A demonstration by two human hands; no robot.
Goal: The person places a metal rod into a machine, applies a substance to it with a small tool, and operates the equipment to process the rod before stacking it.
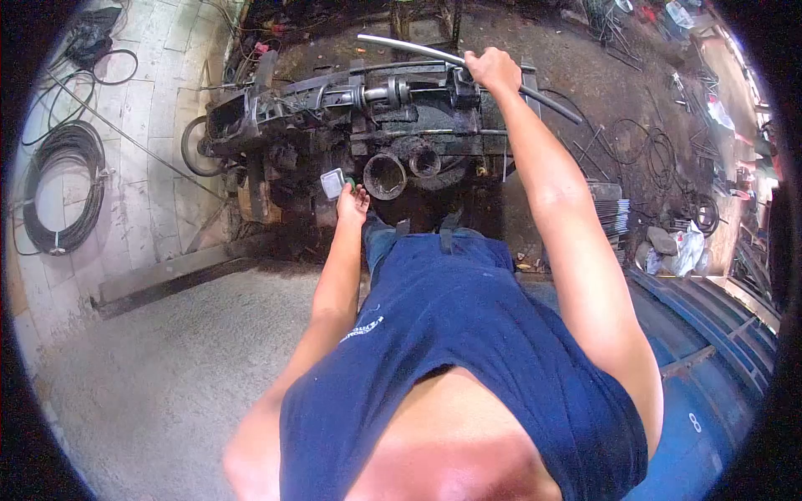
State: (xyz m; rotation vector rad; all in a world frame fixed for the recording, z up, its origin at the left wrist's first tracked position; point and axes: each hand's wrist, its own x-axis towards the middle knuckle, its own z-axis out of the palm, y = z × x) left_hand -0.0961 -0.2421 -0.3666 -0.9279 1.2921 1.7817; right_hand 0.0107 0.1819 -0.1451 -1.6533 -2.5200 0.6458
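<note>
My right hand (494, 70) is wrapped round a long, slightly bent metal rod (409, 46). The rod slants over the machine, its pale end to the left and its darker end to the right. Lower and to the left, my left hand (353, 203) is closed with its fingers curled. At its fingertips is a small square pale-grey object (332, 183) with a bit of green beside it; its kind is not clear. Just right of this hand is a round open metal cup (385, 176) on the dark, greasy machine (309, 96).
A coil of dark wire (63, 188) lies on the pale tiles at left. A metal shaft (383, 93) runs along the machine. Loose rods and wire loops (643, 154) litter the dark floor at right, near a white plastic bag (689, 248) and a blue metal housing (702, 351).
</note>
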